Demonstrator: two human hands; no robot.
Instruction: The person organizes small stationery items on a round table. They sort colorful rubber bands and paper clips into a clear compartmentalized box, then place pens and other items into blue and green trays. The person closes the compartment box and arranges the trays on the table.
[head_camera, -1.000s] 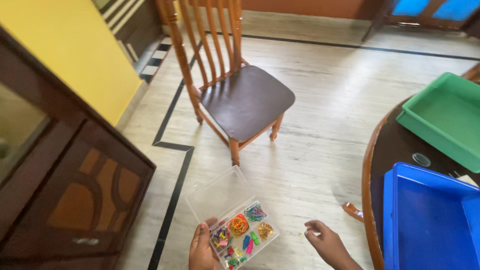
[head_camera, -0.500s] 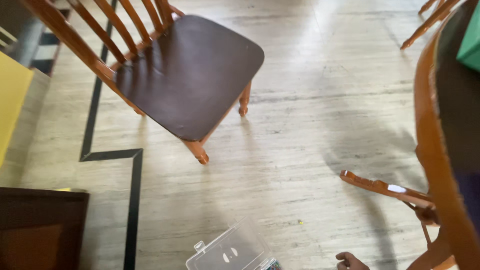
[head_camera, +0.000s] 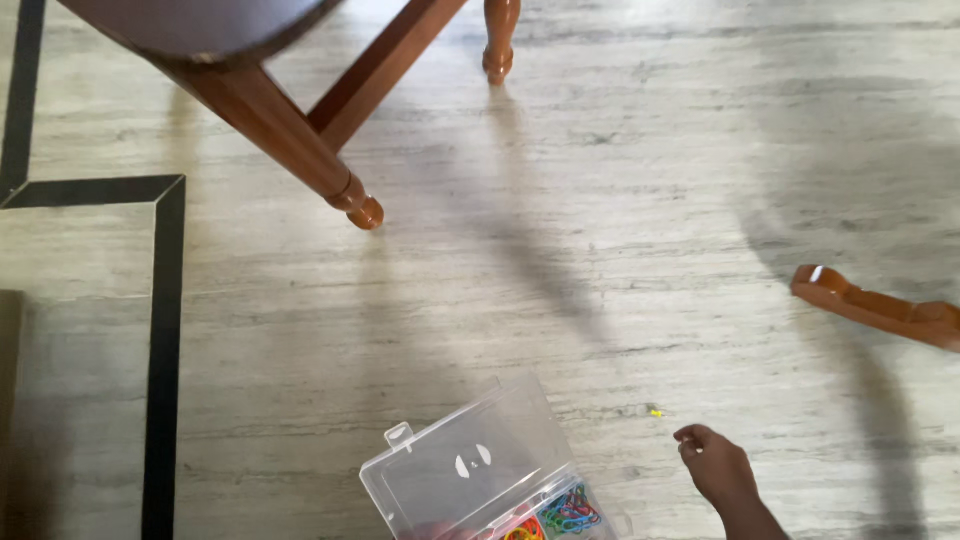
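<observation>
1. Head view: right hand (head_camera: 722, 470), lower right, fingers loosely curled and holding nothing, near a tiny yellow bit (head_camera: 656, 412) on the floor (head_camera: 620, 250).
2. Clear plastic box (head_camera: 490, 475), lid open, bottom centre; left hand hidden, state unclear.

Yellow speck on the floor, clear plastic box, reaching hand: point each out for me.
yellow speck (head_camera: 656, 412), head view, on its middle.
clear plastic box (head_camera: 470, 462), head view, on the open lid.
right hand (head_camera: 718, 465), head view, on the back of the hand.

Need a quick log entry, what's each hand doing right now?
Left hand: out of view below the frame.
Right hand: empty, fingers loosely curled, reaching toward a tiny yellow piece on the floor, beside the open clear organizer box.
</observation>
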